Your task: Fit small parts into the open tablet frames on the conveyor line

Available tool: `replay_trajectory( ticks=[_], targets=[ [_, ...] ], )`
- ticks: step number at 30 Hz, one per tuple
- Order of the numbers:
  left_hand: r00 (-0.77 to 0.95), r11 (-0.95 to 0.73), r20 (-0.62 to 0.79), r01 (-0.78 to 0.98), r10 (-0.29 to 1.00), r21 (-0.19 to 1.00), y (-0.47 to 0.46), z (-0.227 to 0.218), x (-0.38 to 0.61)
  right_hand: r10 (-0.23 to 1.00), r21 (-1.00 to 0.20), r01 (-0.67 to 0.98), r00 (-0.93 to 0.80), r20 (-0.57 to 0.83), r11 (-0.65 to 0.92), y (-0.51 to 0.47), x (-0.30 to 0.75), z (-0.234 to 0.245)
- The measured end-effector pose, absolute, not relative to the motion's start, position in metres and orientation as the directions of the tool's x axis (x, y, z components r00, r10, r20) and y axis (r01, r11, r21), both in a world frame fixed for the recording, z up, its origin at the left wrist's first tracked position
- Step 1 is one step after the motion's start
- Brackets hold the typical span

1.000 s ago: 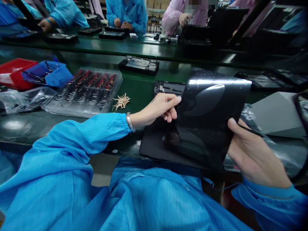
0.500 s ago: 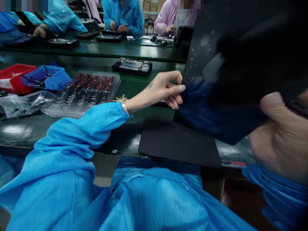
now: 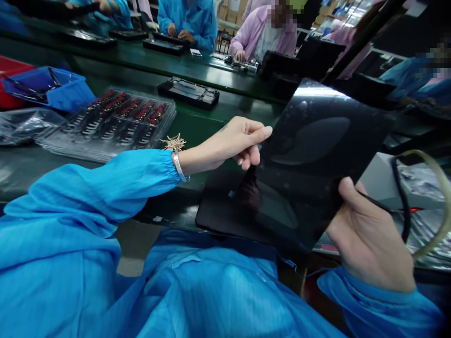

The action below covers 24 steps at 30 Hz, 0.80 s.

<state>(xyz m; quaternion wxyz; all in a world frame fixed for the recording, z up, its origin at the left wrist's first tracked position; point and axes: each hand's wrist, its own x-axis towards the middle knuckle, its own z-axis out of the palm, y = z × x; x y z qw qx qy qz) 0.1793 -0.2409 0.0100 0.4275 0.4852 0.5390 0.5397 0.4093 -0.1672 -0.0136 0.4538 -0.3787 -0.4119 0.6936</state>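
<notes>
A black, glossy tablet screen (image 3: 317, 155) is held up tilted in front of me, with bubble-like spots and bright reflections on its face. My right hand (image 3: 373, 230) grips its right edge, thumb on the front and the other fingers mostly hidden behind. At the screen's left edge, my left hand (image 3: 243, 141) is closed in a pinch, thumb and forefinger at the rim. Under the screen, a flat black mat (image 3: 214, 211) lies at the front edge of the green bench (image 3: 197, 117), partly covered.
Clear plastic trays (image 3: 112, 122) of small red and black parts lie to the left, near a blue bin (image 3: 66, 89), a red bin (image 3: 17, 70) and a plastic bag (image 3: 28, 124). A black-framed device (image 3: 190, 92) rests ahead. Co-workers (image 3: 186, 23) sit across the line.
The screen has come down and away from the camera, with my right hand moving left and lower. My left hand stays at its left edge. The view has turned to the right.
</notes>
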Motion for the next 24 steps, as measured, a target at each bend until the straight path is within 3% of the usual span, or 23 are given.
replay_trajectory(
  ticks=[21, 24],
  targets=[
    [-0.142, -0.047, 0.055, 0.059, 0.988, 0.997, -0.233, -0.004, 0.173, 0.915, -0.965, -0.208, -0.398, -0.066, -0.16, -0.158, 0.416, -0.029],
    [-0.078, -0.082, 0.089, 0.089, 0.993, 0.993, -0.233, -0.004, 0.167, 0.911, -0.98, -0.196, -0.408, 0.066, -0.017, -0.155, 0.419, -0.022]
  ],
)
